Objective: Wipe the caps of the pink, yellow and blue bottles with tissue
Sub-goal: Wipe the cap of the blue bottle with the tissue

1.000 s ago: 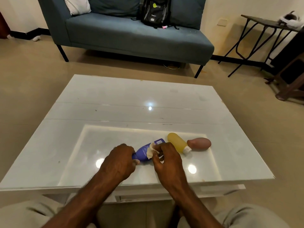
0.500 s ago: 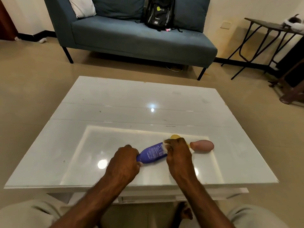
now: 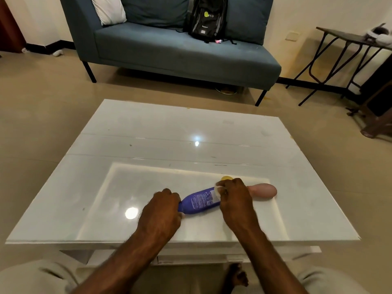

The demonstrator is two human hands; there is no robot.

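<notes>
A blue bottle (image 3: 201, 200) lies on its side on the white glossy table (image 3: 169, 132). My left hand (image 3: 162, 211) grips its bottom end. My right hand (image 3: 235, 198) is closed over its cap end with a white tissue (image 3: 218, 188) bunched under the fingers; the cap itself is hidden. Behind my right hand only the rounded end of the yellow bottle (image 3: 227, 178) shows. The pink bottle (image 3: 264, 190) lies on its side to the right, its cap end hidden by my right hand.
A blue-grey sofa (image 3: 180, 52) with a black backpack (image 3: 204, 20) stands beyond the table. A dark folding side table (image 3: 347, 39) is at the right wall. My knees sit below the table's near edge.
My right hand slid with the tissue from the bottle's middle to its cap end and now covers most of the yellow bottle. The left hand kept its hold on the bottom end.
</notes>
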